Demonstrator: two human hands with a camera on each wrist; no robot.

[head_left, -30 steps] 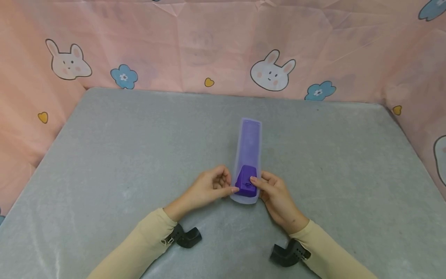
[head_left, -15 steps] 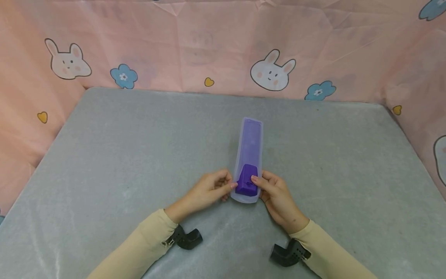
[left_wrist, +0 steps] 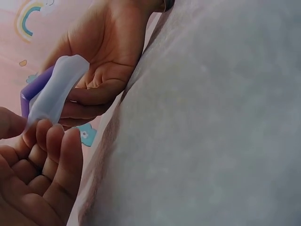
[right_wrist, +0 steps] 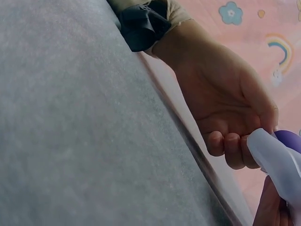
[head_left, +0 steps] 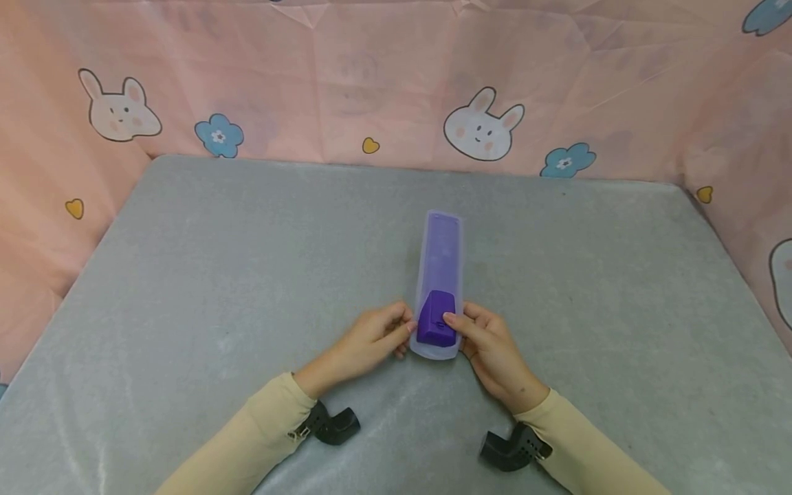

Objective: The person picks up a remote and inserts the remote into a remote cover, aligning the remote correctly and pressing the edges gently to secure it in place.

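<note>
A long, translucent plastic case with a pale purple middle points away from me, held above the table. At its near end sits a dark purple block-like part; its exact kind is unclear. My right hand grips the case's right side, thumb on the dark purple part and fingers underneath. On the opposite side, my left hand pinches the near left edge between thumb and curled fingers. The left wrist view shows the whitish near end of the case between both hands. The right fingers are partly hidden beneath it.
A grey cloth-covered table spreads around the hands. Behind and beside it hangs a pink curtain printed with rabbits, flowers and hearts. A black wrist device is strapped to the left wrist, another black device to the right.
My left thumb has slid off the dark purple part to the case's left edge. The case shifted slightly right, then back left. My right hand keeps its grip.
</note>
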